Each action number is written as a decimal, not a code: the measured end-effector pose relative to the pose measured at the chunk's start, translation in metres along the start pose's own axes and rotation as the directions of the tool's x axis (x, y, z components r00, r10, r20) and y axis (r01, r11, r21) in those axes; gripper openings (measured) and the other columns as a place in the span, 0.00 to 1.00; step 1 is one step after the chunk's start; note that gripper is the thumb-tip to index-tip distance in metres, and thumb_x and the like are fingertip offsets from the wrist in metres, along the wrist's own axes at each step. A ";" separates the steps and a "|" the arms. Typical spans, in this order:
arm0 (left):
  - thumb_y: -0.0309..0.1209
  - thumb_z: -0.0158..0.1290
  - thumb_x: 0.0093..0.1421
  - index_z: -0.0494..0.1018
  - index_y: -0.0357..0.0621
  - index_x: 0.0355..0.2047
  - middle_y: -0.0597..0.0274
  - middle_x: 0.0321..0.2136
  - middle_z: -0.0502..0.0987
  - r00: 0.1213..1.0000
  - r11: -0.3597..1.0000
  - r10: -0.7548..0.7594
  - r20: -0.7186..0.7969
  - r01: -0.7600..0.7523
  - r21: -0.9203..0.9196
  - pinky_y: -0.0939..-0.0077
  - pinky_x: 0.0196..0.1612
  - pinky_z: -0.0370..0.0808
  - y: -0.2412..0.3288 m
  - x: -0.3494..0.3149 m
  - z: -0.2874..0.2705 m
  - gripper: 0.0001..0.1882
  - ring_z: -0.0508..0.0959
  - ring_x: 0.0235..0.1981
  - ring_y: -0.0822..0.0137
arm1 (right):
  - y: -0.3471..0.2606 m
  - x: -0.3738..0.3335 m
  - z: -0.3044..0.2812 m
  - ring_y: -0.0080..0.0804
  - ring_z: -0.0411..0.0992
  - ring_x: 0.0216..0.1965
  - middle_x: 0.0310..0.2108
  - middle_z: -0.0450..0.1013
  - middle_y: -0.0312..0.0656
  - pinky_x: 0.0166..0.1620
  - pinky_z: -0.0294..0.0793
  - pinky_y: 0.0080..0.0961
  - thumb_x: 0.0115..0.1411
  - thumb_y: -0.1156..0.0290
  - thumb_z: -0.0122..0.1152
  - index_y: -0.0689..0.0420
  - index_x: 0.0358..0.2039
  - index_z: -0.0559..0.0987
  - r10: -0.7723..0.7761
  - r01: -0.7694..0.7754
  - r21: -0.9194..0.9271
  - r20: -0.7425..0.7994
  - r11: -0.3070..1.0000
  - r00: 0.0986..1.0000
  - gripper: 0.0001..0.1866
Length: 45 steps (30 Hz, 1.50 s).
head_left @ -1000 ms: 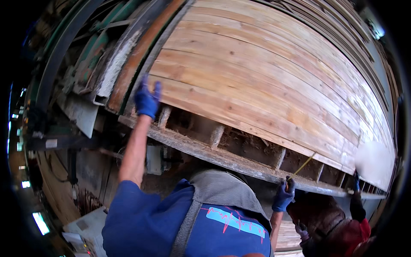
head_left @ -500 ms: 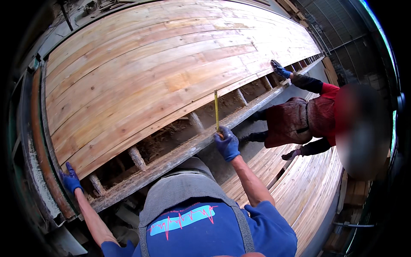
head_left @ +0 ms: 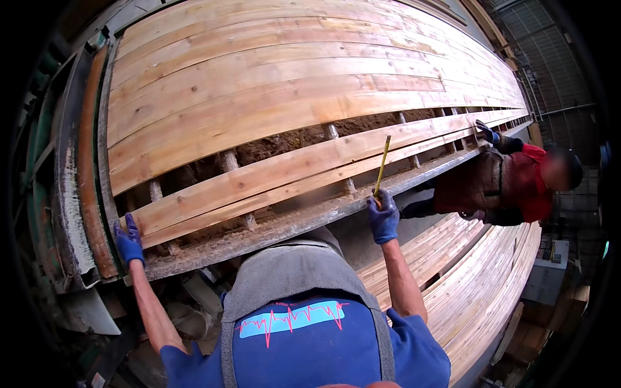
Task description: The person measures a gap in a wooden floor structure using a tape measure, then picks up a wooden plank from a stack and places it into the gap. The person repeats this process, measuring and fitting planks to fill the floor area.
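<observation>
My left hand [head_left: 129, 239], in a blue glove, is hooked around the near left end of a loose wooden plank [head_left: 259, 176]. A narrower wooden strip [head_left: 272, 199] lies along the plank's near side, its end also beside that hand. My right hand [head_left: 384, 220], gloved too, is closed around a tape measure whose yellow blade [head_left: 383, 165] sticks up over the strip; its case is mostly hidden in my fingers. Beyond a gap lies a wide panel of joined planks [head_left: 259, 97]. At the plank's far right end is a co-worker's gloved hand [head_left: 485, 131].
Round crossbars [head_left: 228, 160] span the frame under the planks, over sawdust. The frame's near rail [head_left: 304, 220] runs in front of me. A steel and wood end frame [head_left: 90, 168] stands left. Stacked boards [head_left: 479, 284] lie right, behind the co-worker [head_left: 491, 181].
The plank and narrow strip have come away from the panel toward me, opening a gap over the crossbars. My left hand stays at their end; my right hand still holds the tape measure.
</observation>
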<state>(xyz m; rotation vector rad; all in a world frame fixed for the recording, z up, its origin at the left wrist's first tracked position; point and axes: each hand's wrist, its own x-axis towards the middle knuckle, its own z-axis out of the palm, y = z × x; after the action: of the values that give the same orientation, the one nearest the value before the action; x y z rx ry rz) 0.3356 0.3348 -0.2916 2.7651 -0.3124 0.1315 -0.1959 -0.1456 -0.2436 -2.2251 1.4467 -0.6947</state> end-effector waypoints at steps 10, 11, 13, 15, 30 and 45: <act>0.44 0.45 0.71 0.74 0.27 0.51 0.34 0.51 0.75 0.982 0.972 0.190 0.016 -0.186 -0.141 0.60 0.53 0.74 -0.044 0.090 0.048 0.26 0.77 0.50 0.43 | -0.001 0.000 0.004 0.47 0.79 0.38 0.36 0.79 0.48 0.42 0.78 0.37 0.55 0.66 0.66 0.56 0.45 0.80 0.037 -0.040 -0.030 -0.097 0.999 0.995 0.17; 0.44 0.45 0.71 0.73 0.27 0.52 0.34 0.52 0.75 0.985 0.981 0.172 0.017 -0.169 -0.094 0.61 0.55 0.73 -0.031 0.084 0.054 0.27 0.77 0.51 0.44 | -0.003 -0.002 0.003 0.48 0.79 0.38 0.36 0.79 0.48 0.42 0.78 0.37 0.55 0.66 0.65 0.56 0.45 0.80 0.053 -0.053 -0.005 -0.114 0.999 0.992 0.17; 0.44 0.45 0.71 0.72 0.25 0.53 0.34 0.53 0.74 0.994 0.994 0.105 -0.004 -0.105 0.027 0.64 0.58 0.72 -0.030 0.082 0.052 0.28 0.76 0.54 0.45 | -0.006 -0.003 0.003 0.48 0.79 0.38 0.37 0.79 0.49 0.42 0.78 0.37 0.55 0.65 0.65 0.56 0.45 0.80 0.073 -0.070 0.029 -0.112 0.997 0.991 0.17; 0.44 0.45 0.71 0.71 0.24 0.53 0.34 0.54 0.74 0.983 0.963 0.177 -0.045 -0.182 -0.199 0.65 0.58 0.71 -0.038 0.104 0.048 0.28 0.77 0.53 0.45 | -0.007 -0.003 0.004 0.49 0.78 0.39 0.37 0.79 0.49 0.42 0.78 0.38 0.55 0.65 0.64 0.56 0.45 0.80 0.079 -0.076 0.037 -0.101 0.996 0.992 0.17; 0.65 0.51 0.60 0.77 0.33 0.51 0.48 0.43 0.82 0.992 0.986 0.002 0.122 0.018 -0.167 0.62 0.41 0.78 -0.017 0.196 0.081 0.41 0.83 0.40 0.55 | -0.011 0.003 0.005 0.52 0.77 0.44 0.42 0.78 0.52 0.47 0.77 0.42 0.54 0.62 0.64 0.57 0.45 0.80 0.165 -0.167 -0.047 -0.035 0.985 0.986 0.19; 0.66 0.54 0.53 0.74 0.34 0.48 0.55 0.34 0.78 0.955 0.996 -0.088 -0.282 0.076 -0.054 0.57 0.34 0.74 -0.108 0.229 -0.144 0.43 0.76 0.32 0.58 | 0.016 0.108 -0.087 0.35 0.78 0.34 0.36 0.78 0.46 0.40 0.80 0.29 0.59 0.72 0.58 0.65 0.46 0.76 0.189 -0.064 0.986 0.034 0.154 0.981 0.16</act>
<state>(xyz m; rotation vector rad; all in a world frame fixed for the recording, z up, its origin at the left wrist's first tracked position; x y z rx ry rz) 0.5760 0.4392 -0.1639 2.6637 -0.1225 0.4901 -0.2227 -0.2563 -0.1623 -0.9509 0.6964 -1.2311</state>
